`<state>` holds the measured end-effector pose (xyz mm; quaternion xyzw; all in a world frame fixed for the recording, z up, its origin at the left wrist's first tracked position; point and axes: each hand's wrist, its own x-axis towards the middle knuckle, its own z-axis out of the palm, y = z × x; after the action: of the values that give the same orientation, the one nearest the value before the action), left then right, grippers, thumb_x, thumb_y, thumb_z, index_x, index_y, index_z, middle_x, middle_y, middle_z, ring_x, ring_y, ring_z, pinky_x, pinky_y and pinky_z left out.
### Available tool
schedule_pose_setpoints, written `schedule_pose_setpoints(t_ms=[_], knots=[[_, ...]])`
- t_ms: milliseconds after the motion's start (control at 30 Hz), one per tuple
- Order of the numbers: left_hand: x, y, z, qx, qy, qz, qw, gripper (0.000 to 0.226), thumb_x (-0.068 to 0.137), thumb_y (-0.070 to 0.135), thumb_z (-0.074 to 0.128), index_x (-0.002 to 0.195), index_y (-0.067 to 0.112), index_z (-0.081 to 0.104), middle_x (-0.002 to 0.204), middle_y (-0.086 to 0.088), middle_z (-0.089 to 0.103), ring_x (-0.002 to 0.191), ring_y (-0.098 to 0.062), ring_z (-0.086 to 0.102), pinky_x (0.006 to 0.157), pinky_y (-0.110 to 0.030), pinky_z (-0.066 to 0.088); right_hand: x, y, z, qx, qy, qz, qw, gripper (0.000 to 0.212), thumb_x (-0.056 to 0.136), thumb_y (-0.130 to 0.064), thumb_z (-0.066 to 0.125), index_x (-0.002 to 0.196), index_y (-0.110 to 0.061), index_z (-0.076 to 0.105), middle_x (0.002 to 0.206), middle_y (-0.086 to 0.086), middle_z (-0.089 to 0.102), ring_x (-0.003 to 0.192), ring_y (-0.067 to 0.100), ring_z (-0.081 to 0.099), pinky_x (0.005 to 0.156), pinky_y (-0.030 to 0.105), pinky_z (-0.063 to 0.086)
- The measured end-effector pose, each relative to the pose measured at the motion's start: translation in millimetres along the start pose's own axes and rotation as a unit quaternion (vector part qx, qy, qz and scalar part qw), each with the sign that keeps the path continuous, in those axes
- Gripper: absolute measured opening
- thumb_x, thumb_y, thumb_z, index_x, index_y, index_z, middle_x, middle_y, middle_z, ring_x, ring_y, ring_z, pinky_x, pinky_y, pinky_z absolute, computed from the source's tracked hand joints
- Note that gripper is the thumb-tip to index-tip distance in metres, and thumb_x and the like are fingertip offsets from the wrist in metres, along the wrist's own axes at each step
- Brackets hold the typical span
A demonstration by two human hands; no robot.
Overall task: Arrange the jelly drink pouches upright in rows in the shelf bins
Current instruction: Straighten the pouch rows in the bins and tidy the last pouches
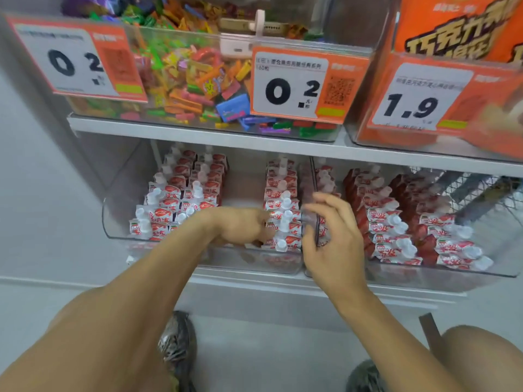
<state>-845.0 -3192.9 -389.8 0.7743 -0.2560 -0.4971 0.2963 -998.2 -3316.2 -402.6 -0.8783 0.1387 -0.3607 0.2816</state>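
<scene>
Jelly drink pouches upright between hands: left hand curled against them, right hand loosely open.

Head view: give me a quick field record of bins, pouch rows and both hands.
left bin: two pouch rows at left, one at right, bare gap between
right bin: rows of pouches, several leaning
left hand: inside left bin, fingers curled at the front pouches of its right row; grip unclear
right hand: on the wall between the bins, fingers relaxed
shelf above: candy bin, price tags
</scene>
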Motion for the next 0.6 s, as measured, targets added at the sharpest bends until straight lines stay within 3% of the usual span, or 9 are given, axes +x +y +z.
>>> schedule_pose_setpoints(t_ms=[67, 167, 233, 267, 333, 433, 533, 600], knots=[[3.2, 1.6, -12.2, 0.017, 0.064, -0.008, 0.998, 0.042, 0.102, 0.024, 0.041, 0.141, 0.009, 0.039, 0.130, -0.004, 0.048, 0.113, -0.029, 0.061, 0.093, -0.045, 0.053, 0.3, 4.2, -3.0, 0.020, -0.007, -0.003, 1.000, 0.034, 0.082, 0.004, 0.067, 0.111, -0.014, 0.068, 0.128, -0.005, 0.056, 0.122, 0.005, 0.051, 0.107, 0.010, 0.032], [28.6, 17.2, -22.7, -0.075, 0.271, 0.035, 0.959, 0.044, 0.101, 0.037, 0.039, 0.134, 0.010, 0.050, 0.135, -0.009, 0.053, 0.119, -0.030, 0.055, 0.103, -0.045, 0.044, 2.3, 10.9, -3.4, 0.026, -0.007, -0.001, 1.000, 0.041, 0.079, 0.002, 0.070, 0.117, -0.013, 0.067, 0.130, -0.004, 0.054, 0.124, 0.004, 0.048, 0.108, 0.010, 0.031], [47.7, 35.0, -13.7, -0.196, 0.268, 0.091, 0.939, 0.039, 0.100, 0.047, 0.037, 0.117, 0.020, 0.059, 0.122, -0.002, 0.062, 0.110, -0.021, 0.058, 0.107, -0.040, 0.038, 3.2, 12.6, -1.6, 0.033, -0.005, 0.010, 0.999, 0.048, 0.078, 0.002, 0.071, 0.123, -0.012, 0.065, 0.129, -0.004, 0.057, 0.121, 0.000, 0.049, 0.106, 0.008, 0.031], [58.5, 41.6, -8.0, -0.253, 0.249, 0.100, 0.930, 0.036, 0.100, 0.047, 0.036, 0.105, 0.022, 0.061, 0.106, 0.002, 0.065, 0.095, -0.015, 0.059, 0.102, -0.036, 0.040, 3.6, 13.1, -0.6, 0.038, -0.004, 0.013, 0.999, 0.050, 0.077, 0.001, 0.071, 0.125, -0.012, 0.065, 0.128, -0.004, 0.059, 0.119, -0.003, 0.049, 0.105, 0.006, 0.032], [67.4, 47.8, 1.0, -0.239, 0.246, 0.107, 0.933, 0.040, 0.101, 0.047, 0.031, 0.101, 0.018, 0.058, 0.087, 0.004, 0.059, 0.077, -0.010, 0.051, 0.085, -0.028, 0.040, 3.8, 14.6, 1.5, 0.049, 0.010, 0.016, 0.999, 0.051, 0.075, 0.001, 0.073, 0.124, -0.012, 0.068, 0.126, -0.004, 0.063, 0.116, -0.002, 0.054, 0.102, 0.006, 0.035], [76.2, 38.7, 0.4, -0.234, 0.217, 0.111, 0.941, 0.043, 0.102, 0.042, 0.033, 0.126, 0.011, 0.052, 0.089, 0.004, 0.057, 0.081, -0.011, 0.051, 0.091, -0.030, 0.036, 5.0, 17.9, 4.3, 0.062, 0.039, 0.012, 0.997, 0.049, 0.070, 0.002, 0.075, 0.117, -0.012, 0.072, 0.121, -0.003, 0.068, 0.109, 0.003, 0.063, 0.098, 0.008, 0.043], [80.7, 32.7, -11.1, -0.245, 0.239, 0.119, 0.932, 0.052, 0.097, 0.046, 0.036, 0.136, 0.012, 0.043, 0.115, -0.001, 0.058, 0.102, -0.016, 0.053, 0.105, -0.035, 0.036, 4.3, 19.5, 4.4, 0.068, 0.046, 0.000, 0.997, 0.048, 0.069, 0.003, 0.076, 0.114, -0.012, 0.074, 0.119, -0.002, 0.069, 0.107, 0.003, 0.065, 0.096, 0.012, 0.047], [92.2, 40.1, -12.2, -0.240, 0.275, 0.110, 0.925, 0.058, 0.096, 0.052, 0.033, 0.139, 0.013, 0.039, 0.113, 0.000, 0.057, 0.090, -0.013, 0.052, 0.093, -0.032, 0.044, 3.4, 20.2, 4.7, 0.069, 0.050, -0.003, 0.996, 0.047, 0.068, 0.003, 0.076, 0.113, -0.012, 0.074, 0.119, -0.003, 0.069, 0.106, 0.002, 0.065, 0.096, 0.011, 0.046]])
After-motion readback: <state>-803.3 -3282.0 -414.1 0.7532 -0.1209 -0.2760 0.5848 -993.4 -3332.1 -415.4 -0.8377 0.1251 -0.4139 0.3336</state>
